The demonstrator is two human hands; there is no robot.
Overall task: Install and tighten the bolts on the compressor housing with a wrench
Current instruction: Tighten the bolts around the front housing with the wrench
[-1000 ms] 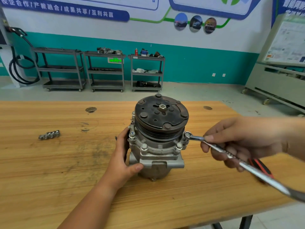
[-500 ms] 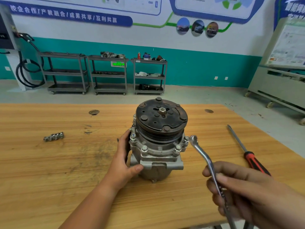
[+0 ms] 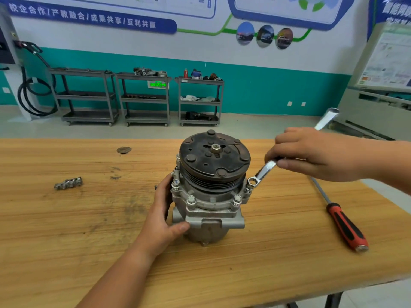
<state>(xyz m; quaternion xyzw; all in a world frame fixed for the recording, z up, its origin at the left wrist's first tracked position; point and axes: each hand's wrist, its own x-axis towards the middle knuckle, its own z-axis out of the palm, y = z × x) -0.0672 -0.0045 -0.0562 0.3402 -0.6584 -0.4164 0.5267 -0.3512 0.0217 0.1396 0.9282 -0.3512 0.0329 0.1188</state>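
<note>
The grey metal compressor [image 3: 209, 210] stands upright on the wooden bench, its dark clutch plate [image 3: 214, 156] facing up. Several silver bolts ring the housing flange, one at the front [image 3: 190, 200]. My left hand [image 3: 165, 215] grips the housing's left side, thumb on the front lug. My right hand [image 3: 311, 152] holds the shaft of a silver ring wrench [image 3: 264, 171]. The wrench's ring end sits over the bolt on the flange's right side, and its other end pokes up past my knuckles.
A red and black screwdriver [image 3: 343, 225] lies on the bench [image 3: 66, 241] to the right of the compressor. A small cluster of metal parts [image 3: 68, 182] lies at the left. Grey shelf carts [image 3: 144, 98] stand along the far wall.
My right hand swung the wrench from near the front edge up and away, its handle now pointing to the far right. The ring end is back on the right-side bolt. My left hand kept its grip.
</note>
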